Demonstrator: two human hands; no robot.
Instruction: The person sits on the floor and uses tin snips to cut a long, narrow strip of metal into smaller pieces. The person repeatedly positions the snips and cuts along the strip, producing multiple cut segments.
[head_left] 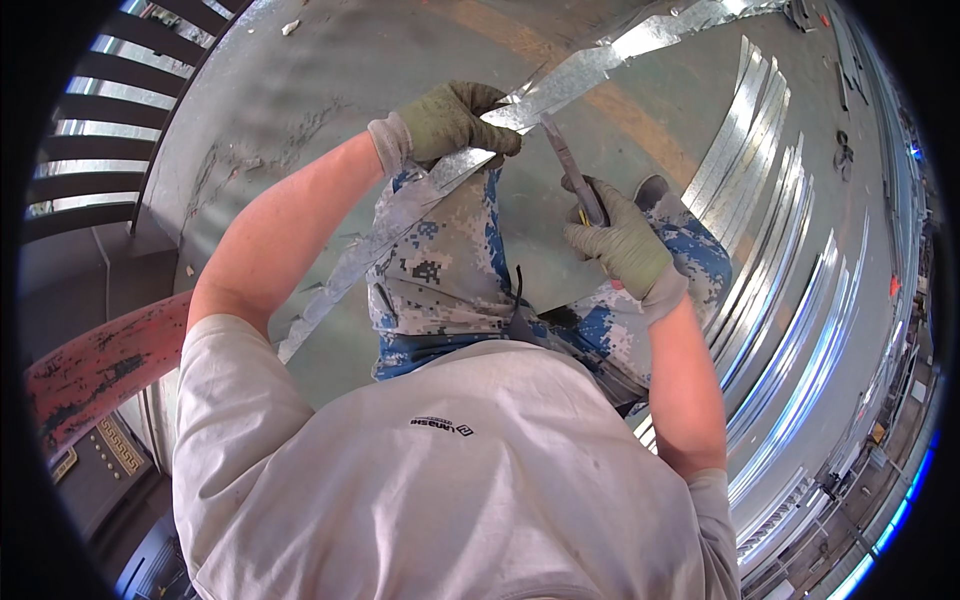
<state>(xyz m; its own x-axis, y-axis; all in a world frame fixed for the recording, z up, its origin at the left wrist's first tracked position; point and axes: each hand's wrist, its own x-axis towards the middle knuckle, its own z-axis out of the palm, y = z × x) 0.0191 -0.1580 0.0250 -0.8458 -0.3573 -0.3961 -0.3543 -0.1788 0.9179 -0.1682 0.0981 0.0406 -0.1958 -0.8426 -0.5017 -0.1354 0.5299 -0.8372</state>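
My left hand (450, 122), in a grey-green work glove, is closed on a long strip of shiny sheet metal (580, 75). The strip runs slantwise from beside my left thigh to the far right, and its edges look jagged in places. Gloved too, my right hand (622, 235) is wrapped round a narrow dark tool with a bit of yellow, which looks like tin snips (568, 158). Its tip points up toward the strip, close to its near edge; whether they touch I cannot tell. My legs in camouflage trousers (430, 265) are below the strip.
Several long shiny metal strips (765, 270) lie in rows on the floor (380, 50) at the right. To the left stand a dark slatted rail (110, 120) and a worn red tube (110, 360). A pair of small dark rings (843, 150) lies at the far right.
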